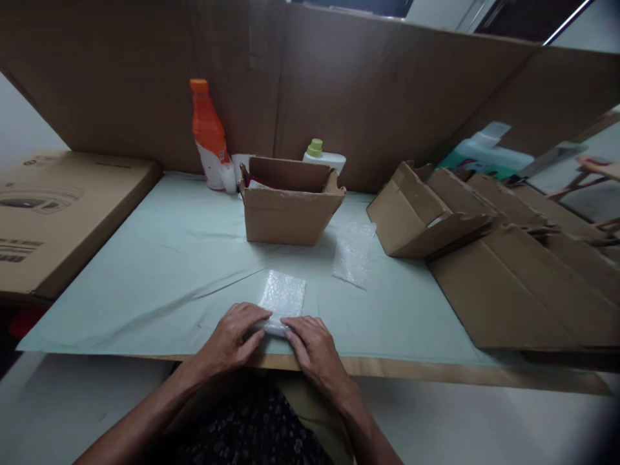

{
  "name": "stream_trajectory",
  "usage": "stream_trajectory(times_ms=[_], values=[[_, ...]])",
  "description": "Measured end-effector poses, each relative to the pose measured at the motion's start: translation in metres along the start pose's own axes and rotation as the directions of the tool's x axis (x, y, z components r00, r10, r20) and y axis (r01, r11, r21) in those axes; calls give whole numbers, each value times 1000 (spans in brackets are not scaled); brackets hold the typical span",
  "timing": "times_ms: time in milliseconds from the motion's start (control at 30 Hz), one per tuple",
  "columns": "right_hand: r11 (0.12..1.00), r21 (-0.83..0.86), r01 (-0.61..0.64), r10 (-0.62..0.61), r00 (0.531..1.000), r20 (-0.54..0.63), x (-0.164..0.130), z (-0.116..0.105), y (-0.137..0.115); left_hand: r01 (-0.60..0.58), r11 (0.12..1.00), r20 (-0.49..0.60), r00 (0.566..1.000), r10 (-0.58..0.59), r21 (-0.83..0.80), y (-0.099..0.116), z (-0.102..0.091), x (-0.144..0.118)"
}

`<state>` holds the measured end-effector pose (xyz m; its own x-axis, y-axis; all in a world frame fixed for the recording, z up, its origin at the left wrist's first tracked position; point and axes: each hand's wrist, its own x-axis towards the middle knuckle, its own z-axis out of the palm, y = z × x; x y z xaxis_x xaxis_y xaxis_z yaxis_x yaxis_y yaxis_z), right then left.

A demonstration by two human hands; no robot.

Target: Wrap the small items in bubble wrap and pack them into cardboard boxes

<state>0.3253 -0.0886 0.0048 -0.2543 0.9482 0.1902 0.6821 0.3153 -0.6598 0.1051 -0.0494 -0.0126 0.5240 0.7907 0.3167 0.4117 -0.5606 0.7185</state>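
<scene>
A sheet of bubble wrap [285, 292] lies flat on the pale green cloth near the table's front edge, its near end folded or rolled into a thicker band. My left hand [239, 332] pinches the left end of that band between thumb and fingers. At the right end, my right hand [312, 347] grips it the same way. Whether anything is wrapped inside the band cannot be seen. To the right, a second piece of bubble wrap [355, 254] lies loose on the cloth.
An open cardboard box [290, 216] stands behind the bubble wrap. Behind it are an orange-and-white bottle [209, 135] and a green-capped white bottle [324, 155]. More cardboard boxes [416, 213] fill the right side, near a teal bottle [484, 155]. A large flat carton [72, 213] lies left.
</scene>
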Motion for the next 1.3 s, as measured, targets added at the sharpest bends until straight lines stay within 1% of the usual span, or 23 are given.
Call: stream_trajectory(times_ms=[67, 133, 200, 267, 333, 367, 433, 500, 567, 633, 700, 733, 800, 833, 867, 900, 967, 1000, 1067, 1133, 1167, 1233, 1300], values=[[981, 144, -130, 129, 992, 14, 3, -1, 3, 45, 999, -6, 999, -45, -13, -4, 4, 5], [937, 244, -249, 251, 968, 22, 8, 0, 8, 97, 995, -27, 995, -98, -31, -8, 9, 13], [918, 267, -294, 306, 952, -6, 11, 3, 12, 151, 988, -49, 987, -153, -38, -11, 14, 23], [953, 182, -244, 267, 957, -112, 9, 6, 13, 207, 978, -63, 976, -208, -23, -13, 17, 32], [989, -11, -149, 143, 962, -234, 3, 9, 10, 252, 968, -68, 965, -252, -1, -14, 19, 38], [987, -121, -106, 70, 961, -266, -1, 10, 7, 271, 963, -70, 960, -270, 5, -15, 21, 40], [955, -294, -30, -42, 971, -236, -4, 11, 1, 298, 955, -78, 952, -297, 6, -17, 23, 44], [929, -369, 36, -89, 988, -126, -1, 12, -2, 310, 951, -88, 947, -309, 5, -16, 25, 45], [927, -368, 66, -90, 995, -48, 7, 12, 0, 328, 945, -127, 936, -328, -18, -12, 25, 43], [951, -306, 39, -55, 997, -46, 15, 11, 5, 376, 917, -208, 894, -397, -136, -4, 25, 36], [979, -199, -33, 17, 997, -80, 20, 9, 10, 432, 817, -255, 800, -543, -383, 6, 24, 25], [988, -134, -76, 64, 993, -96, 21, 8, 11, 445, 722, -230, 744, -627, -530, 12, 23, 19], [986, 26, -165, 166, 981, -102, 20, 6, 10, 433, 475, -97, 653, -751, -766, 23, 22, 12], [971, 122, -205, 216, 973, -78, 18, 5, 8, 408, 358, -21, 636, -772, -840, 28, 23, 10], [945, 221, -240, 254, 966, -37, 17, 5, 5, 379, 265, 44, 640, -767, -886, 32, 23, 10], [910, 315, -269, 279, 960, 14, 15, 4, 2, 357, 200, 94, 660, -745, -913, 35, 24, 11], [839, 450, -306, 293, 951, 101, 13, 5, -5, 329, 122, 156, 703, -694, -936, 38, 27, 15], [813, 490, -315, 293, 948, 125, 11, 5, -8, 318, 92, 172, 707, -686, -944, 38, 29, 17], [786, 525, -327, 298, 944, 141, 8, 6, -12, 294, 45, 176, 680, -712, -955, 38, 33, 20], [803, 499, -327, 308, 944, 122, 5, 7, -13, 269, 50, 145, 657, -739, -962, 37, 36, 21], [831, 458, -314, 313, 946, 82, 3, 7, -12, 269, 81, 122, 659, -743, -960, 37, 36, 21], [895, 351, -277, 310, 950, -40, 0, 4, -11, 320, 193, 82, 678, -730, -928, 37, 35, 21], [925, 294, -241, 286, 951, -121, -1, -2, -9, 403, 350, 44, 706, -707, -846, 38, 31, 21]])
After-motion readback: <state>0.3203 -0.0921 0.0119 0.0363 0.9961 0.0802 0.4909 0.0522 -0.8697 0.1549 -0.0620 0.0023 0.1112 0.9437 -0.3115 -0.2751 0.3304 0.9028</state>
